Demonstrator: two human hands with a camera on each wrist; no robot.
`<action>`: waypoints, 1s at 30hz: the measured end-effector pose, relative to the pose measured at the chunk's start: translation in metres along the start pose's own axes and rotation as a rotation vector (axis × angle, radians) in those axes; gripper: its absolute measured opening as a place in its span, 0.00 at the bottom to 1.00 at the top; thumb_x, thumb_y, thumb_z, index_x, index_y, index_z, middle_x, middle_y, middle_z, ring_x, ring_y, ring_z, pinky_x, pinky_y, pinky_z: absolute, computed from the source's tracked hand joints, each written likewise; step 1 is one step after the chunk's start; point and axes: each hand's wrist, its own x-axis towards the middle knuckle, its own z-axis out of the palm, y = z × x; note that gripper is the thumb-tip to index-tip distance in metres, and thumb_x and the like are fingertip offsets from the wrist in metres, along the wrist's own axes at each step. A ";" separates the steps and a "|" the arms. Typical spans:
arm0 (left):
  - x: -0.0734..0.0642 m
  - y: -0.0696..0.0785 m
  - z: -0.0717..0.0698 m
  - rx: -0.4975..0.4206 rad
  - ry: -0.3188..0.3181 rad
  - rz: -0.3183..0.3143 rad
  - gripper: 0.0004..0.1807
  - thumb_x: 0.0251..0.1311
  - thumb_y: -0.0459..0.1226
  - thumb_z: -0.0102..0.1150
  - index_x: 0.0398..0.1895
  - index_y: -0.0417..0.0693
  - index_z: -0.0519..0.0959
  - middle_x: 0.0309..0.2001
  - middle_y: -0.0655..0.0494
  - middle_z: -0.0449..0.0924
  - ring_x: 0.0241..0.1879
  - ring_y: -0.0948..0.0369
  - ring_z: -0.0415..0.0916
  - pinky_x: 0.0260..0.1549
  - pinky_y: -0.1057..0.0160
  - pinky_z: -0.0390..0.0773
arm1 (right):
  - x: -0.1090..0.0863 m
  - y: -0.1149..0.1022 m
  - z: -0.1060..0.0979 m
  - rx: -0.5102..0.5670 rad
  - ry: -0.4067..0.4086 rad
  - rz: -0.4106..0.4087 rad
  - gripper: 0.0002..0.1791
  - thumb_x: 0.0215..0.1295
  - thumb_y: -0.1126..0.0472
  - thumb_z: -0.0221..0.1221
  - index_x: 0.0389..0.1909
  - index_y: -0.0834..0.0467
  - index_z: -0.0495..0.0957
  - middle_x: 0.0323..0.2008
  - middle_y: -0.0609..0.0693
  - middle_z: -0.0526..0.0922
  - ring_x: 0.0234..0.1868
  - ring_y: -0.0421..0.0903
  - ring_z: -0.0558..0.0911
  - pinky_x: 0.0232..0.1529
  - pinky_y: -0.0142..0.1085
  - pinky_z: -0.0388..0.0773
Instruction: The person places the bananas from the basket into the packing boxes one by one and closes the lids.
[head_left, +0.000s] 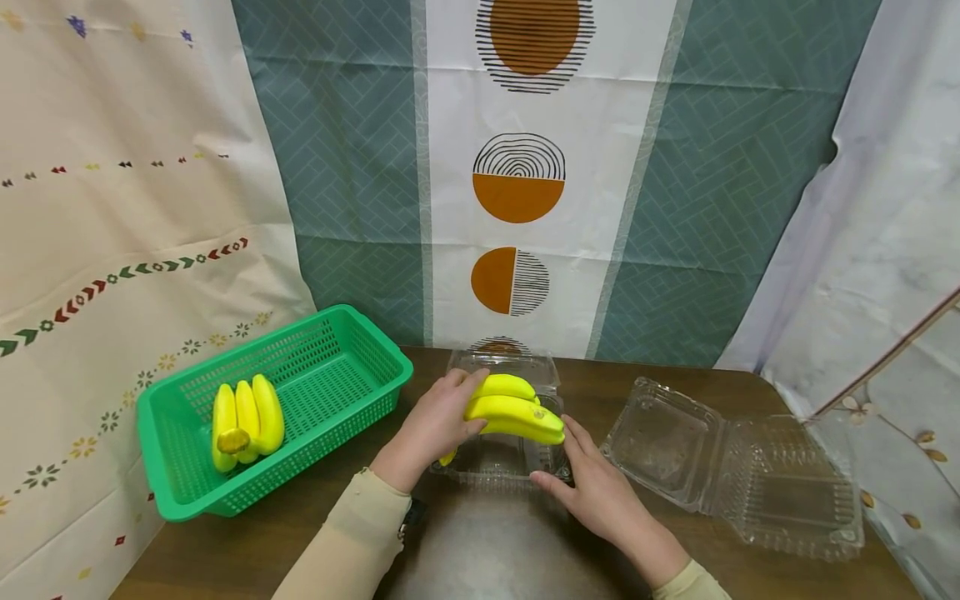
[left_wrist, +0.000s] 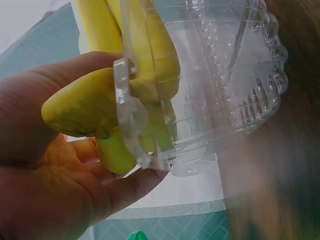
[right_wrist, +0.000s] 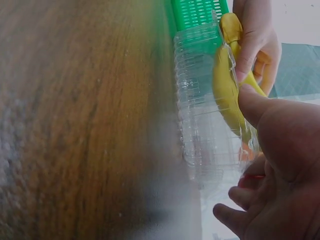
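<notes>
My left hand [head_left: 442, 421] grips a bunch of yellow bananas [head_left: 513, 412] at its stem end. The bunch lies over a clear plastic clamshell container [head_left: 495, 479], its tips pointing right. In the left wrist view, the thumb and fingers wrap the stem end [left_wrist: 80, 107], which sticks out past the container's rim [left_wrist: 131, 117]. My right hand [head_left: 600, 492] is at the container's right side, fingers extended and spread near the banana tips. In the right wrist view, its thumb lies along the rim beside a banana [right_wrist: 227, 95]. The container's lid [head_left: 510, 367] stands open at the back.
A green plastic basket [head_left: 360, 371] at the left holds another bunch of bananas [head_left: 251, 417]. To the right, a second clear clamshell container [head_left: 667, 437] lies open on the brown table [head_left: 480, 550]. Patterned cloth [head_left: 517, 108] hangs behind the table.
</notes>
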 end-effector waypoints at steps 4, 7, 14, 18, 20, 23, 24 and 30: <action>0.000 -0.001 0.001 0.002 0.001 0.008 0.46 0.65 0.42 0.82 0.84 0.48 0.70 0.66 0.43 0.77 0.57 0.48 0.77 0.58 0.46 0.83 | 0.001 0.000 0.000 0.009 0.005 -0.006 0.57 0.76 0.34 0.67 0.90 0.59 0.50 0.89 0.59 0.51 0.75 0.68 0.75 0.65 0.69 0.76; 0.000 -0.002 0.002 0.010 0.002 0.018 0.45 0.66 0.42 0.82 0.84 0.48 0.70 0.65 0.43 0.77 0.57 0.48 0.77 0.57 0.47 0.83 | 0.001 0.000 0.000 0.014 0.006 -0.008 0.57 0.76 0.35 0.67 0.90 0.59 0.50 0.89 0.59 0.51 0.74 0.68 0.75 0.65 0.69 0.76; -0.001 -0.004 0.005 0.021 0.000 0.025 0.45 0.66 0.42 0.81 0.84 0.49 0.70 0.66 0.43 0.77 0.57 0.48 0.78 0.58 0.46 0.83 | -0.001 -0.001 -0.002 0.036 0.017 -0.022 0.57 0.75 0.36 0.68 0.90 0.60 0.52 0.88 0.60 0.53 0.74 0.68 0.76 0.65 0.69 0.77; -0.001 -0.003 0.005 0.027 -0.006 0.027 0.45 0.66 0.42 0.81 0.83 0.49 0.70 0.66 0.43 0.77 0.58 0.48 0.78 0.58 0.46 0.83 | -0.001 0.000 0.000 0.048 0.022 -0.023 0.58 0.74 0.35 0.69 0.90 0.60 0.52 0.88 0.61 0.54 0.73 0.68 0.76 0.65 0.69 0.77; -0.001 -0.003 0.005 0.032 -0.010 0.030 0.45 0.66 0.42 0.81 0.83 0.50 0.70 0.65 0.44 0.77 0.58 0.48 0.78 0.58 0.46 0.83 | 0.000 0.001 0.000 0.053 0.023 -0.022 0.58 0.74 0.35 0.69 0.90 0.60 0.52 0.88 0.61 0.53 0.73 0.68 0.76 0.65 0.68 0.77; -0.002 -0.003 0.006 0.043 -0.013 0.037 0.45 0.66 0.42 0.81 0.83 0.50 0.70 0.65 0.44 0.77 0.58 0.48 0.78 0.57 0.46 0.83 | 0.000 0.001 0.000 0.061 0.020 -0.016 0.58 0.73 0.36 0.70 0.90 0.59 0.51 0.87 0.61 0.54 0.73 0.68 0.76 0.66 0.69 0.76; -0.002 -0.002 0.006 0.045 -0.013 0.039 0.45 0.66 0.42 0.81 0.83 0.50 0.70 0.65 0.44 0.77 0.58 0.48 0.78 0.58 0.46 0.83 | 0.001 0.001 0.000 0.065 0.018 -0.015 0.59 0.73 0.36 0.70 0.90 0.59 0.51 0.87 0.62 0.54 0.74 0.68 0.76 0.66 0.69 0.76; -0.001 -0.002 0.007 0.049 -0.011 0.045 0.45 0.66 0.42 0.81 0.83 0.50 0.70 0.65 0.45 0.78 0.58 0.48 0.78 0.58 0.46 0.83 | 0.002 0.001 0.000 0.077 0.011 -0.008 0.60 0.73 0.36 0.71 0.91 0.56 0.48 0.88 0.62 0.53 0.74 0.68 0.75 0.66 0.70 0.75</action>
